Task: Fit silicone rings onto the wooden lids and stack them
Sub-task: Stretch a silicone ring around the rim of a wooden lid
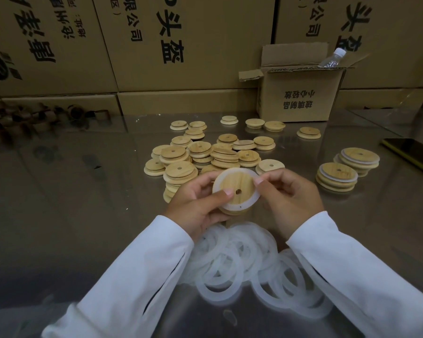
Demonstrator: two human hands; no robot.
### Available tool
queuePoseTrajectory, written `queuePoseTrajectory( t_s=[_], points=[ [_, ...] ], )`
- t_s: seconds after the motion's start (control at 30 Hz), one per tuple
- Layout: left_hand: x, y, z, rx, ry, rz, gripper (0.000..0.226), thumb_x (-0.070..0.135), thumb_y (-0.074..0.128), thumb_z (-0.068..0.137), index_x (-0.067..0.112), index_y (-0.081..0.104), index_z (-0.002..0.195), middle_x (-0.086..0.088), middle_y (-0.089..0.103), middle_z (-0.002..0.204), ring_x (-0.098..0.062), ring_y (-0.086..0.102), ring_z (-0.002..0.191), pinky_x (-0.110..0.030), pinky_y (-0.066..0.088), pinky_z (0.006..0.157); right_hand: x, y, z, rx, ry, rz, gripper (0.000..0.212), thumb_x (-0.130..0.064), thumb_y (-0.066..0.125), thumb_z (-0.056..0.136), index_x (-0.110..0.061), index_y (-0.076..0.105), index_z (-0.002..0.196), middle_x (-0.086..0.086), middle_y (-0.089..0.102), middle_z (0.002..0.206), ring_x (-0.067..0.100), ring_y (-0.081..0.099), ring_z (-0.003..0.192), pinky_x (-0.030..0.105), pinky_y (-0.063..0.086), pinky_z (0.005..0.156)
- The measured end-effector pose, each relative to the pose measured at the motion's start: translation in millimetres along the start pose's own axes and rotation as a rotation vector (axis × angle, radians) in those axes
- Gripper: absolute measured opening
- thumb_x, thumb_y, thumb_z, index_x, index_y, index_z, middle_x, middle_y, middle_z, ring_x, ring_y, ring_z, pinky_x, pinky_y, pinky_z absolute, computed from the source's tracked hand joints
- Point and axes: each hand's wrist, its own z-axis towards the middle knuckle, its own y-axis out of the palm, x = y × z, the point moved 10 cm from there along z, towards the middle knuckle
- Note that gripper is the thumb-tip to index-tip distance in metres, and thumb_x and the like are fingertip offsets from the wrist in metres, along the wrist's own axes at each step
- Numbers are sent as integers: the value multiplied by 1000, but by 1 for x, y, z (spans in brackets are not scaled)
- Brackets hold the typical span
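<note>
1. The left hand (195,203) gripped a wooden lid (235,185) at the centre of the frame, above the surface (83,191). Its thumb lay on the lid's face beside the small central hole and its fingers curled underneath
2. The right hand (286,193) pinched the white silicone ring (243,206) between thumb and forefinger at the lid's upper right edge. The ring ran around the lid's rim
3. Both arms wore white sleeves (137,276) that came in from the lower corners of the frame
4. A heap of loose rings (242,259) lay on the surface just below the hands, between the sleeves
5. A pile of bare lids (205,154) sat just above the hands, partly stacked and partly scattered, with single ones trailing toward the upper right
6. Right of centre stood two short stacks of ringed lids (337,176), just beside each other, a white ring showing on each top lid
7. An open small carton (300,98) stood in the upper right with its flaps up. A clear plastic bottle (332,58) lay tilted at its open top, its white cap uppermost. What the carton held could not be seen
8. A dark phone (413,154) with a yellow edge lay at the right edge of the frame
9. Large printed cartons (181,45) filled the top of the frame
</note>
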Motion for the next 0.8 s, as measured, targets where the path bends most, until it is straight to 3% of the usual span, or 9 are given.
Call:
queuePoseTrajectory(
  t_s=[0.13, 0.27, 0.33, 0.57, 0.8],
  points=[
    [-3, -7, 1, 51, 23, 184, 11, 11, 62, 79, 10, 65, 90, -5, 69, 79, -20, 64, 75, -32, 53, 72, 0, 5, -3, -57, -32, -88, 13, -15, 65, 81, -23, 65, 72, -10, 65, 71, 7, 62, 76, 28, 53, 74],
    [4, -12, 0, 81, 74, 219, 28, 25, 67, 67, 8, 65, 89, -6, 70, 78, -18, 65, 71, -26, 53, 65, -10, 8, -5, -80, -115, -146, 11, -20, 66, 79, -29, 64, 72, -18, 66, 74, -3, 60, 77, 7, 47, 66],
    [7, -12, 0, 82, 86, 214, 31, 26, 68, 64, 9, 66, 90, -6, 71, 79, -16, 66, 71, -24, 53, 62, -11, 4, -4, -57, -122, -155, 10, -22, 67, 78, -29, 64, 72, -18, 65, 72, -5, 58, 77, 3, 44, 64],
    [10, -14, 0, 97, 125, 168, 24, 26, 71, 62, 16, 68, 84, -8, 70, 84, -19, 68, 76, -32, 58, 69, -19, 0, -1, -38, -172, -250, 13, -23, 66, 80, -32, 62, 71, -17, 63, 75, -4, 56, 80, 10, 40, 68],
    [10, -12, -1, 96, 115, 84, 28, 25, 68, 63, 12, 65, 87, -6, 71, 82, -18, 68, 76, -29, 56, 62, -24, 1, -3, -54, -197, -204, 14, -23, 66, 80, -33, 62, 72, -17, 64, 74, -2, 57, 78, 19, 47, 73]
  ],
)
